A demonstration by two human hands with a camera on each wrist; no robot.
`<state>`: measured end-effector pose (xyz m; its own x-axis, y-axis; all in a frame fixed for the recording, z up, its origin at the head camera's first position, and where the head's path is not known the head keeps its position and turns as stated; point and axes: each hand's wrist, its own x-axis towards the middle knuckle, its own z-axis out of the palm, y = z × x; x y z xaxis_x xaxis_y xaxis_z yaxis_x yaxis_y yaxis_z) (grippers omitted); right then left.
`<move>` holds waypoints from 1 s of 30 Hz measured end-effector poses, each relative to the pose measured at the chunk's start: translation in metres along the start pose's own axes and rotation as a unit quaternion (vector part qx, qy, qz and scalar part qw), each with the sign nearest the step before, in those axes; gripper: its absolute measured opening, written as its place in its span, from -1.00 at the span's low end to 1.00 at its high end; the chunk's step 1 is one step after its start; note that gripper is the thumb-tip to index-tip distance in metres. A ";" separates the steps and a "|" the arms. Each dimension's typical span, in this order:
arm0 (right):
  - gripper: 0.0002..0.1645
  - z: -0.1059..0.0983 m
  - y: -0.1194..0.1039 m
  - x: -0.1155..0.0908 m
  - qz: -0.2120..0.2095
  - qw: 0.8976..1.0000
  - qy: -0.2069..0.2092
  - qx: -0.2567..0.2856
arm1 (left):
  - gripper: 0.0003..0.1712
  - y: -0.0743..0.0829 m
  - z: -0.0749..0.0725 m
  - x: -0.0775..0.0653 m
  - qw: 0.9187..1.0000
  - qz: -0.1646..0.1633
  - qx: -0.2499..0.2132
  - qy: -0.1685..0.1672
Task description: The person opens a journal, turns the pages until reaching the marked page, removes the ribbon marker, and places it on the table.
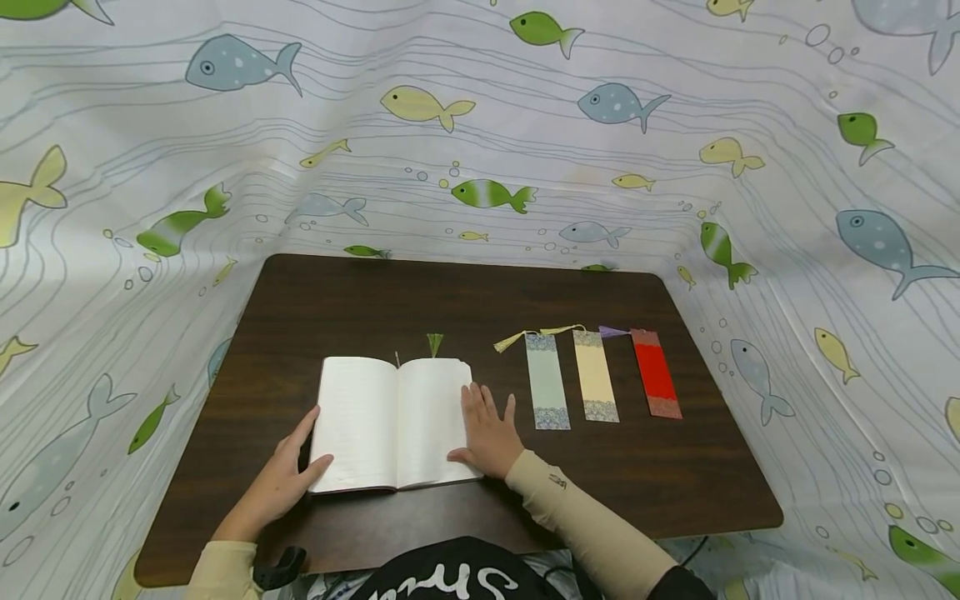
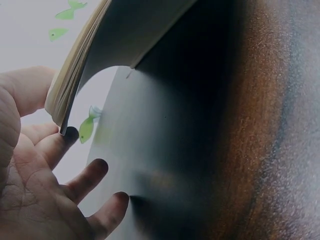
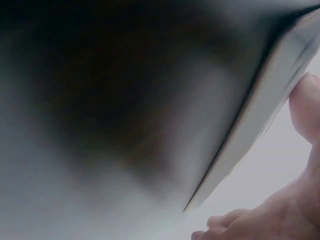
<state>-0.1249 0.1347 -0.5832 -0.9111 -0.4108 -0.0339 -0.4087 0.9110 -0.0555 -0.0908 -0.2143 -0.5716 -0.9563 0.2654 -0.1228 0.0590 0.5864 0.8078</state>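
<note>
An open notebook (image 1: 356, 425) with blank-looking pages lies on the dark table. My left hand (image 1: 281, 479) pinches its left edge, thumb on the page and a finger beneath the cover; in the left wrist view the notebook's page block (image 2: 80, 70) is lifted off the table on that side. My right hand (image 1: 491, 433) rests on the right page near its outer edge, fingers extended. From the right wrist view, the thumb (image 3: 307, 107) lies over the page edges (image 3: 250, 130). A green tassel (image 1: 435, 345) sticks out past the top of the right page; whatever it hangs from is hidden.
Right of the notebook lie three tasselled bookmarks: pale green (image 1: 547, 382), yellow (image 1: 596, 377) and red (image 1: 656, 373). The brown table (image 1: 405, 292) has rounded corners. A fish-patterned cloth (image 1: 525, 150) surrounds it. A black strap (image 1: 280, 568) is near my left wrist.
</note>
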 end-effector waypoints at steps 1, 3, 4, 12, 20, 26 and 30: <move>0.36 0.001 -0.002 0.002 0.008 1.000 0.002 0.003 | -0.02 -0.001 0.000 0.000 1.000 0.001 0.002 0.001; 0.37 0.002 -0.007 0.005 0.020 1.000 0.005 0.007 | -0.03 -0.001 0.000 0.000 1.000 0.002 0.004 0.002; 0.37 0.002 -0.009 0.007 0.023 1.000 0.006 0.009 | -0.03 -0.002 0.000 -0.001 1.000 0.002 0.004 0.003; 0.28 -0.008 -0.027 0.018 0.020 0.989 -0.038 0.139 | -0.01 0.000 0.000 -0.003 1.000 -0.012 0.005 -0.002; 0.05 -0.036 -0.032 0.018 -0.024 0.867 -0.008 0.497 | -0.02 0.003 -0.001 -0.004 1.000 -0.017 0.001 -0.005; -0.13 -0.059 -0.044 0.008 -0.110 0.773 -0.106 0.616 | -0.04 0.003 -0.001 -0.004 1.000 -0.008 0.000 0.003; -0.22 -0.042 -0.049 0.010 -0.178 0.840 -0.144 0.492 | -0.11 0.001 -0.001 -0.004 1.000 -0.001 -0.013 0.005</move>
<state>-0.1162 0.0880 -0.5393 -0.6317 -0.7718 -0.0731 -0.2803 0.3153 -0.9067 -0.0868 -0.2150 -0.5696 -0.9590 0.2573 -0.1185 0.0502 0.5662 0.8227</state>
